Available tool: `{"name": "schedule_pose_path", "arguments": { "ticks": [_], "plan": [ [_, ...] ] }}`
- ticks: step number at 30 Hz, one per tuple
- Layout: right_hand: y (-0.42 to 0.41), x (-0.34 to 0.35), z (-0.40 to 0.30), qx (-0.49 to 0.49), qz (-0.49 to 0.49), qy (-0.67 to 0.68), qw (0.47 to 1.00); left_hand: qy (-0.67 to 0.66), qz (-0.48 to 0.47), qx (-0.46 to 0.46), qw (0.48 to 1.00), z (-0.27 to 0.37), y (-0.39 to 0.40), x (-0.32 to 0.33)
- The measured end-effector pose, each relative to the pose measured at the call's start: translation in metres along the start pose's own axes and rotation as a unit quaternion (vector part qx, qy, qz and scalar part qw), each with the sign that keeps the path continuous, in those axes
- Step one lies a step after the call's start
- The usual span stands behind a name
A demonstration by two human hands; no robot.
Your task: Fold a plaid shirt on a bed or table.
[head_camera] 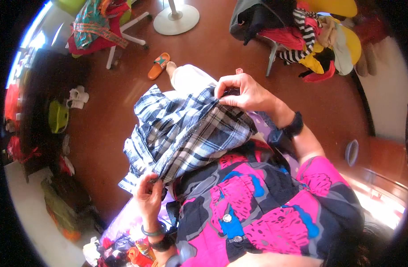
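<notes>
A black, white and grey plaid cloth garment lies bunched across my lap. At its upper right end, my right hand pinches the edge between thumb and fingers. My left hand grips the lower left end of the same edge. Between both hands a dark seam runs diagonally, with the cloth spread on either side. Loose folds hang toward the floor on the left. What lies under the garment is mostly hidden.
Clothes lie heaped on a chair at upper right. Another chair with draped cloth stands at upper left, near a round white pedestal base. An orange slipper lies on the brown floor. Colourful cloth pieces pile at lower left.
</notes>
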State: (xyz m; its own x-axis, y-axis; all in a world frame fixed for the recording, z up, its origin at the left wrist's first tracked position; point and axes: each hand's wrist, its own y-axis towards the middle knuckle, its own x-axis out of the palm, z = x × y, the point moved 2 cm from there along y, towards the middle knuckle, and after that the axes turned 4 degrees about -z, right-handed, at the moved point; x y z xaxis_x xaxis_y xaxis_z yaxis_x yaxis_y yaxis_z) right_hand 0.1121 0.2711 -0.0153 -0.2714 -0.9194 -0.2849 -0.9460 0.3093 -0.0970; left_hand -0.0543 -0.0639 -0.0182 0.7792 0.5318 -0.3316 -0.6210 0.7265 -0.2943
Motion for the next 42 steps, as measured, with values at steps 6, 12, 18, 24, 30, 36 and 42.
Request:
{"name": "schedule_pose_path", "arguments": {
  "ticks": [6, 12, 18, 24, 30, 36, 42],
  "plan": [
    [-0.013, 0.0, 0.001, 0.02, -0.01, -0.046, 0.999, 0.011, -0.008, -0.016, 1.0, 0.011, 0.0, 0.004],
    [-0.014, 0.003, 0.015, -0.061, 0.04, -0.131, 0.989, -0.027, -0.02, -0.035, 0.999, 0.006, 0.001, 0.005],
    [-0.008, 0.005, 0.016, -0.065, 0.046, -0.127, 0.989, -0.01, -0.02, -0.04, 0.999, 0.009, 0.001, 0.007],
    [0.003, 0.005, 0.02, 0.03, -0.009, -0.088, 0.996, 0.005, -0.014, -0.037, 0.999, 0.009, 0.001, 0.008],
    [0.01, 0.009, 0.031, 0.041, -0.024, -0.045, 0.998, -0.008, -0.018, -0.034, 0.999, 0.006, 0.002, 0.009],
    [0.013, 0.01, 0.035, 0.033, -0.013, -0.038, 0.999, -0.019, -0.025, -0.062, 0.998, 0.011, 0.002, 0.009],
    [0.012, 0.01, 0.03, 0.034, 0.008, -0.03, 0.999, -0.048, -0.04, -0.093, 0.994, 0.007, 0.003, 0.006]
  ]
}}
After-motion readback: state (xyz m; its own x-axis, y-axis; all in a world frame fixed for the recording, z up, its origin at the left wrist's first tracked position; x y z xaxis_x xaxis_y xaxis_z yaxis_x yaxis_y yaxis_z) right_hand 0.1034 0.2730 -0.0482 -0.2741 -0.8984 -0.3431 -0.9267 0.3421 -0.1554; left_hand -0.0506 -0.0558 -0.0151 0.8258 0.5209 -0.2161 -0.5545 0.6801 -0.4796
